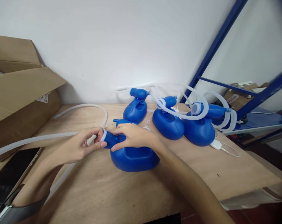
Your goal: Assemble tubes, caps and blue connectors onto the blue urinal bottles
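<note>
Work on the front blue container (135, 160) is looking partway along, while 3 other blue containers are standing behind and to the right with upper parts and pale tubing in place. Those are the rear container (133, 112), the middle container (166, 124) and the right container (199, 132), all seeming further along. On the front container, a blue neck (111, 140) with a pale rim (104, 134) is pointing left. Fitting or settling something at that rim is seeming unfinished, but the fingers are hiding whether any tube is joining it.

The left grip (79, 146) is curling closely around the rim: its thumb is touching the near side and its other fingertips are reaching into or against the mouth. Whether they are pinching a small part inside, I cannot tell. The right grip (133, 133) is closing over the neck from above, thumb on the near side and fingers beyond, leaving little gap and seemingly steadying it.

The front container is sitting on the desk (201, 174), nearest the person. A pale tube (45, 137) is running across the left side, near a cardboard box (47, 107) and a dark flat device (12, 171).
</note>
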A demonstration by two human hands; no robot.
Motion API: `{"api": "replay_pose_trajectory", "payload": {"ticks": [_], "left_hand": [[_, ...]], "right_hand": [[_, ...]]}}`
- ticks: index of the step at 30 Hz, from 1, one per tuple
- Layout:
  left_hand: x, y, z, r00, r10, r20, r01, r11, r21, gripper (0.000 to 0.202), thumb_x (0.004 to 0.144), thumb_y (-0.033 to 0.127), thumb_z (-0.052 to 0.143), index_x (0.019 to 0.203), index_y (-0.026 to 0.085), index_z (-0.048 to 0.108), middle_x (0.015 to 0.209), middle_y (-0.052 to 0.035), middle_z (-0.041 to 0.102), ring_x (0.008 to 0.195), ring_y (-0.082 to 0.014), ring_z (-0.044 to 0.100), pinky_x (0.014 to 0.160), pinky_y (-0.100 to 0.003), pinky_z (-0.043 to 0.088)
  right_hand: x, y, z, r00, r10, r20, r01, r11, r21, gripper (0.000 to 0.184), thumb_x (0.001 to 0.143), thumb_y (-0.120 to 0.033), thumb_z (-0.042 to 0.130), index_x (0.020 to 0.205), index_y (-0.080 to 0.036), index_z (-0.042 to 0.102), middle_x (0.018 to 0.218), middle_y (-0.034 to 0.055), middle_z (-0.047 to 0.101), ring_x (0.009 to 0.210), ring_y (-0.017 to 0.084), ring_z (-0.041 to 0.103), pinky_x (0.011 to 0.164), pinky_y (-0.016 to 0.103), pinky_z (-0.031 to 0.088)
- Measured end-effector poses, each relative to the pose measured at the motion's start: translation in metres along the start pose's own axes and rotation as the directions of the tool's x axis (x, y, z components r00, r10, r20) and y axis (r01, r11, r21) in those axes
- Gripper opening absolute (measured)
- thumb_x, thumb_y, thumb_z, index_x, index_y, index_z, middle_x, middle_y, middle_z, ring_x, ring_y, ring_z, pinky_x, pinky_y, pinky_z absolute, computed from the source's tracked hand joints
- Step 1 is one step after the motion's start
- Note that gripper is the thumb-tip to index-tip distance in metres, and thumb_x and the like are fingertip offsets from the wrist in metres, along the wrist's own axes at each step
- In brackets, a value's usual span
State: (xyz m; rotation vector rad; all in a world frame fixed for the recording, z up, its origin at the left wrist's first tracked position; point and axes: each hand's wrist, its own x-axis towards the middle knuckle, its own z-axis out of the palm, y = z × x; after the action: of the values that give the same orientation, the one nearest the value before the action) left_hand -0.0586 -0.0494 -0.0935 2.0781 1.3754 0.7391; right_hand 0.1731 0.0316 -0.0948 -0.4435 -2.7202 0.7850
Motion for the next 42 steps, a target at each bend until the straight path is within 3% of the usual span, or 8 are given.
{"api": "replay_pose_trajectory", "payload": {"ticks": [4, 9, 17, 25, 29, 32, 37, 42], "left_hand": [[-0.003, -0.005, -0.007, 0.999, -0.015, 0.049, 0.02, 0.996, -0.084, 0.039, 0.089, 0.056, 0.064, 0.07, 0.024, 0.052, 0.068, 0.002, 0.047, 0.063, -0.0161, 0.045, 0.054, -0.025, 0.035], [-0.005, -0.013, -0.012, 1.0, -0.016, -0.006, 0.014, 0.965, -0.263, 0.039, 0.089, 0.056, 0.064, 0.071, 0.023, 0.053, 0.066, 0.0026, 0.047, 0.063, -0.0154, 0.043, 0.058, -0.025, 0.037], [0.005, -0.026, 0.0, 0.967, -0.197, -0.165, 0.2, 0.98, 0.002, 0.045, 0.086, 0.064, 0.058, 0.071, 0.023, 0.051, 0.066, 0.0014, 0.053, 0.065, -0.0168, 0.048, 0.059, -0.027, 0.039], [0.007, -0.037, 0.016, 0.874, -0.298, -0.385, 0.418, 0.864, 0.281, 0.027, 0.075, 0.05, 0.052, 0.071, 0.023, 0.056, 0.071, -0.0042, 0.068, 0.063, -0.0218, 0.06, 0.059, -0.032, 0.039], [0.007, -0.032, 0.014, 0.772, -0.108, -0.627, 0.3, 0.931, 0.209, 0.042, 0.08, 0.065, 0.057, 0.072, 0.024, 0.062, 0.102, -0.0101, 0.073, 0.078, -0.0252, 0.066, 0.069, -0.036, 0.05], [0.007, -0.025, 0.015, 0.741, -0.101, -0.664, 0.225, 0.969, 0.104, 0.044, 0.079, 0.067, 0.065, 0.07, 0.024, 0.061, 0.122, -0.0112, 0.071, 0.097, -0.029, 0.069, 0.074, -0.037, 0.056], [0.003, -0.013, 0.03, 0.654, -0.29, -0.699, 0.067, 0.942, -0.328, 0.036, 0.083, 0.055, 0.073, 0.077, 0.022, 0.059, 0.11, -0.0078, 0.074, 0.111, -0.0287, 0.069, 0.089, -0.039, 0.056], [0.001, -0.003, 0.05, 0.57, -0.092, -0.817, -0.254, 0.925, -0.281, 0.033, 0.082, 0.039, 0.079, 0.105, 0.027, 0.058, 0.114, -0.004, 0.069, 0.111, -0.025, 0.068, 0.087, -0.037, 0.057]], "right_hand": [[0.0, 0.002, 0.0, 0.999, -0.038, 0.008, 0.038, 0.999, -0.024, 0.027, 0.09, -0.041, 0.079, 0.103, -0.019, 0.072, 0.099, 0.0017, 0.07, 0.094, 0.021, 0.064, 0.081, 0.031, 0.047], [0.0, 0.004, -0.002, 0.996, -0.076, 0.049, 0.076, 0.997, 0.008, 0.042, 0.088, -0.04, 0.081, 0.123, -0.02, 0.071, 0.106, 0.0027, 0.072, 0.099, 0.021, 0.064, 0.087, 0.031, 0.048], [-0.002, -0.001, -0.003, 0.999, 0.009, 0.042, -0.007, 0.999, -0.042, 0.045, 0.087, -0.048, 0.081, 0.121, -0.02, 0.071, 0.112, 0.0036, 0.074, 0.099, 0.021, 0.068, 0.083, 0.03, 0.049], [-0.002, -0.012, 0.005, 0.996, 0.064, -0.058, -0.074, 0.976, -0.205, 0.049, 0.091, -0.056, 0.073, 0.132, -0.03, 0.067, 0.132, 0.0048, 0.072, 0.124, 0.031, 0.065, 0.089, 0.037, 0.054], [-0.004, -0.015, 0.008, 0.992, 0.106, -0.064, -0.119, 0.955, -0.271, 0.054, 0.093, -0.064, 0.067, 0.136, -0.031, 0.065, 0.138, 0.0061, 0.07, 0.124, 0.034, 0.065, 0.089, 0.043, 0.056], [-0.006, -0.018, 0.01, 0.983, 0.159, -0.09, -0.179, 0.931, -0.317, 0.06, 0.094, -0.07, 0.06, 0.137, -0.029, 0.064, 0.14, 0.0087, 0.068, 0.125, 0.037, 0.064, 0.091, 0.048, 0.055], [-0.007, -0.02, 0.012, 0.967, 0.221, -0.123, -0.25, 0.909, -0.334, 0.063, 0.093, -0.073, 0.059, 0.139, -0.03, 0.063, 0.131, 0.0104, 0.072, 0.12, 0.036, 0.067, 0.089, 0.047, 0.055], [-0.006, -0.024, 0.012, 0.968, 0.221, -0.118, -0.247, 0.921, -0.302, 0.059, 0.094, -0.07, 0.06, 0.134, -0.027, 0.066, 0.13, 0.0111, 0.071, 0.116, 0.038, 0.069, 0.087, 0.05, 0.057]]}}
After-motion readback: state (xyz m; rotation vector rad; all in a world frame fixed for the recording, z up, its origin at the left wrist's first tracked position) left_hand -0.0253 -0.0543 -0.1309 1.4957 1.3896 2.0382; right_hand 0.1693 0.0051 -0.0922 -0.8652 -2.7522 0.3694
